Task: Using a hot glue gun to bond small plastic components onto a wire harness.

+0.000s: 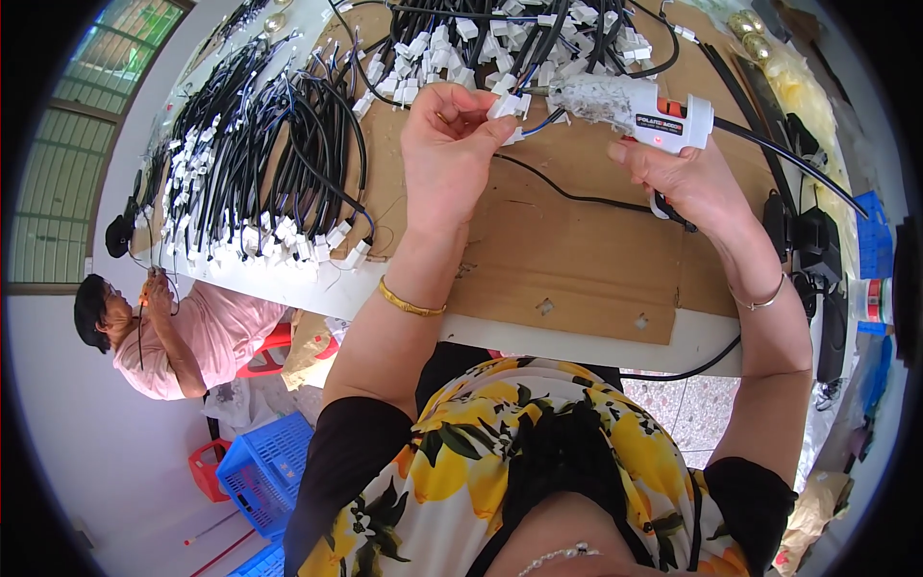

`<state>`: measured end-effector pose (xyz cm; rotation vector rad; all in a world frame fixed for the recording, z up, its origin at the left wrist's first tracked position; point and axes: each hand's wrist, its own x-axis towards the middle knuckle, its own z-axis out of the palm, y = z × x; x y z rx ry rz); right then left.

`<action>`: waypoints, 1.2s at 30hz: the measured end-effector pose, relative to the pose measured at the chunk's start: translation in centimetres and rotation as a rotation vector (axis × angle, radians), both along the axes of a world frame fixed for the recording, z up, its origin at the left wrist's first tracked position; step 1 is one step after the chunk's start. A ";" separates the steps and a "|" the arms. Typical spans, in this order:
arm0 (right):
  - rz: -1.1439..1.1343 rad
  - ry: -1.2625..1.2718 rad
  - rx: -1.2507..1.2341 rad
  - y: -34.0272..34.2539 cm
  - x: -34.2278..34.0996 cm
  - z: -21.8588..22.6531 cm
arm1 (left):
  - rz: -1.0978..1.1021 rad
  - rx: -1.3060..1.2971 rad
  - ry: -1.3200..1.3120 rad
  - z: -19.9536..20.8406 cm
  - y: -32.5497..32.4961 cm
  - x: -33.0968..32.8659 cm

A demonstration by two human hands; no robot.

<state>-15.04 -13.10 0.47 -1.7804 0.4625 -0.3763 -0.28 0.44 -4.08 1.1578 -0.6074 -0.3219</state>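
My left hand (447,149) pinches a small white plastic connector (511,104) between thumb and fingers. A dark cable with blue wire runs from the connector. In my right hand (687,183) is a white hot glue gun (625,108), its nozzle end pointing left and almost at the connector; I cannot tell whether they touch. Pale residue covers the front of the gun, and a small red light shows on its side. From its rear sticks a long black glue stick (793,162). My fingers wrap round the handle, which is partly hidden.
Heaps of black cables with white connectors (288,236) lie on the left and far side. Brown cardboard (567,260) covers the white table. A thin black cord (586,198) crosses it. Another person in pink (207,337) sits at left, near a blue crate (274,466).
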 end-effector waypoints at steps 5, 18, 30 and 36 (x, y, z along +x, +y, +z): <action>0.009 0.015 0.006 0.1 0.0 -0.1 | 0.019 0.018 -0.025 -0.1 0.0 -0.1; 0.035 0.092 -0.011 -0.3 -0.1 -0.7 | 0.058 0.054 -0.102 -0.3 -0.2 -0.1; 0.012 0.140 -0.044 0.4 -0.3 0.7 | 0.096 0.079 -0.170 -0.5 -0.1 -0.1; 0.049 0.094 -0.029 -0.9 -0.2 -0.9 | 0.095 0.106 -0.155 -0.4 -0.2 -0.1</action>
